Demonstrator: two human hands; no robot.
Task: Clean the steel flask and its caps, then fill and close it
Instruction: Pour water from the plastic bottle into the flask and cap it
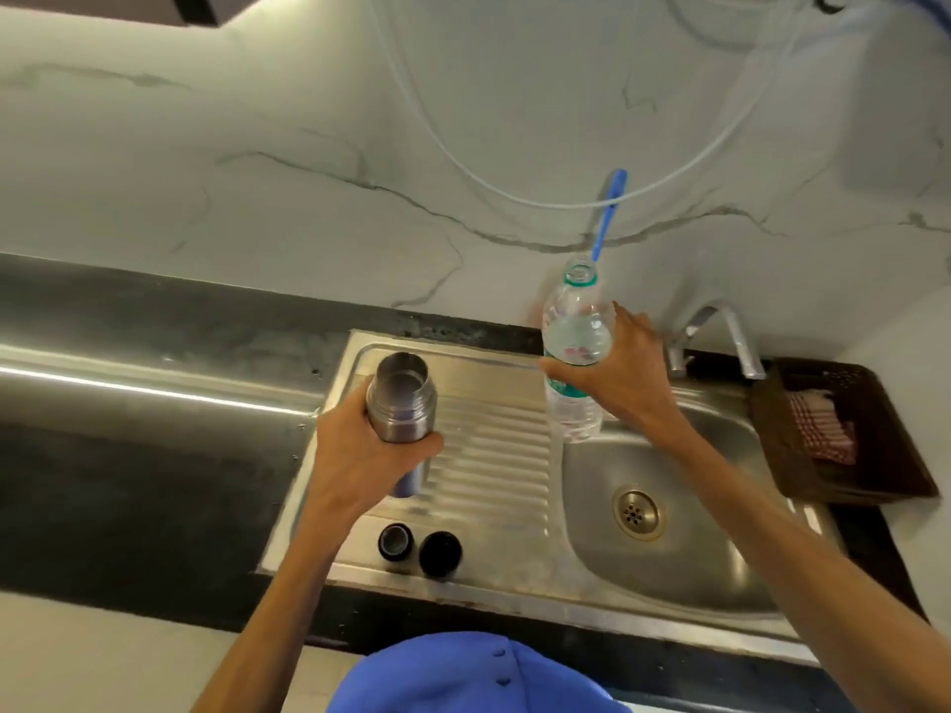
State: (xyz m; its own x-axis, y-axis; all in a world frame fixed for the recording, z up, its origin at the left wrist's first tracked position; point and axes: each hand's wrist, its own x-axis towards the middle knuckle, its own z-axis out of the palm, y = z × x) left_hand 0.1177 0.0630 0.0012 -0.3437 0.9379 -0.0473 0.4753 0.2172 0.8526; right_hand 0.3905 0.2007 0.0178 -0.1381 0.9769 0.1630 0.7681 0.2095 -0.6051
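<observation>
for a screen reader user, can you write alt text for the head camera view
A person's left hand holds an open steel flask upright over a sink drainboard, while the right hand holds an uncapped plastic water bottle beside it. Two dark caps sit on the drainboard's near edge.

**Both hands gripping, arms reaching forward**

The left hand (pixel 360 445) sits at about 9 o'clock from the frame's centre, fingers and thumb curled round the steel flask (pixel 402 403), thumb across its near side. Its forearm runs down toward 7 o'clock. The right hand (pixel 615 370) lies at about 3 o'clock of the left, fingers wrapped round the plastic bottle (pixel 576 347) from its right side, thumb on the near face. Its forearm stretches away toward 5 o'clock. Both arms are bare.
</observation>
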